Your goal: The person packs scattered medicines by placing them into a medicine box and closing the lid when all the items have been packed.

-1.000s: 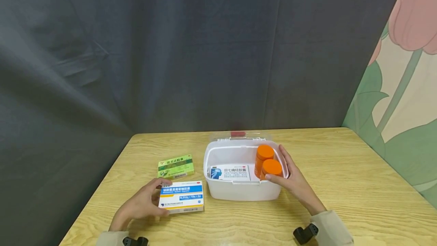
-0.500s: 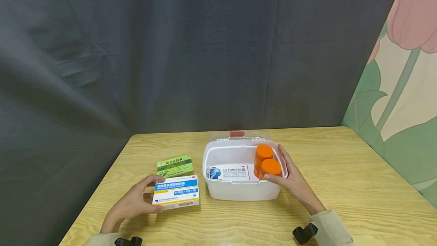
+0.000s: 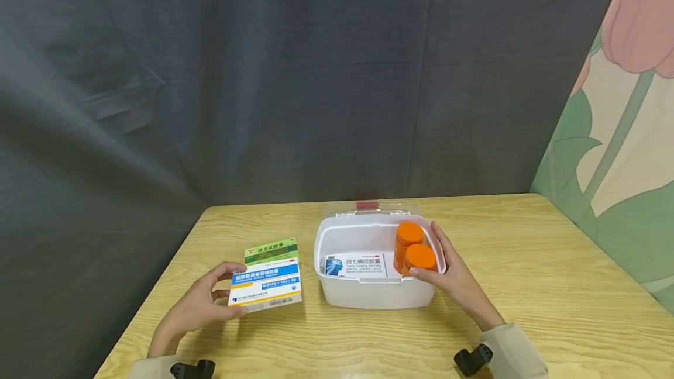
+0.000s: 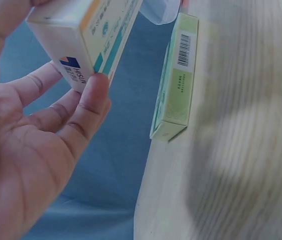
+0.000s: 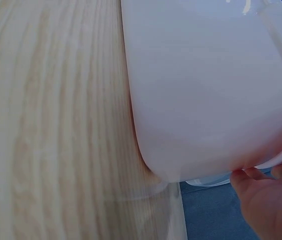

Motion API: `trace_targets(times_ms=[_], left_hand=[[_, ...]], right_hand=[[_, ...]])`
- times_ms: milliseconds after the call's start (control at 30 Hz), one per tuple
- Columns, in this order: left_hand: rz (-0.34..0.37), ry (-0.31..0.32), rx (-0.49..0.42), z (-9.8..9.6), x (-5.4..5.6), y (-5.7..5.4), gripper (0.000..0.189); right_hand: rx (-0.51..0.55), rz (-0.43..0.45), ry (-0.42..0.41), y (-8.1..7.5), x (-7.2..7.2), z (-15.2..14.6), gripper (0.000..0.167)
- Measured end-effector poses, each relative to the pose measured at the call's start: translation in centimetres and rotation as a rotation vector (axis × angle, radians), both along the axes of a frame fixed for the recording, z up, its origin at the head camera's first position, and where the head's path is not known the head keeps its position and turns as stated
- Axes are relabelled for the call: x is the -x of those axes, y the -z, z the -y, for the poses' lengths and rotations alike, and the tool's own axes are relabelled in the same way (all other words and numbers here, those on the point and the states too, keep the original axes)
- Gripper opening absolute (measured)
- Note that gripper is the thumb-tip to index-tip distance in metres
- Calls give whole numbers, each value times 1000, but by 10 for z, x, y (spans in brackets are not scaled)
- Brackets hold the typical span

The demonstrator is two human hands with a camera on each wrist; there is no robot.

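My left hand (image 3: 195, 304) pinches a white and blue medicine box (image 3: 265, 282) by its left end, thumb on the near edge and fingers at the far one. The left wrist view shows this box raised off the table. Behind it lies a green medicine box (image 3: 274, 249), partly covered by the held one in the head view. My right hand (image 3: 463, 288) grips the right end of a white plastic storage box (image 3: 376, 297), thumb over the front rim, fingers along the outer side. Inside stand two orange-capped bottles (image 3: 409, 233) next to a white medicine box (image 3: 363, 266).
The storage box's clear lid (image 3: 339, 209), with a red part, is folded back behind it. A wooden table (image 3: 526, 274) carries everything. A dark curtain (image 3: 316, 86) hangs at the back and left, and a flower-painted wall (image 3: 626, 192) borders the right.
My left hand has moved left and away from me with the white and blue medicine box, which now overlaps the green box in view. The right hand stays on the storage box.
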State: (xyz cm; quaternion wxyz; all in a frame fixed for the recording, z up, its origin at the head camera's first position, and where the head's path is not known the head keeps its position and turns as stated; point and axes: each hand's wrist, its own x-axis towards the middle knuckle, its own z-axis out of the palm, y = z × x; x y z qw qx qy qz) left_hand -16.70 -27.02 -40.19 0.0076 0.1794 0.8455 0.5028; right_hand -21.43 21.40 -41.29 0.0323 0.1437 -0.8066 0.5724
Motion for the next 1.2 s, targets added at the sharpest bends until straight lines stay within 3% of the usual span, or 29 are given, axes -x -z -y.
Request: trace_targets(times_ms=[467,933,1200], left_hand=[[-90,-37,-83,-1,0,-15,68],[-160,-67,-74,-3,3,-22,68],[-149,-53,-79,-12,11,-26,69]], right_hand=[[14,-4,-7,0,0,-2,102],[13,-4,-1,1,-1,0,102],[1,0,5,0,-1,0,102]])
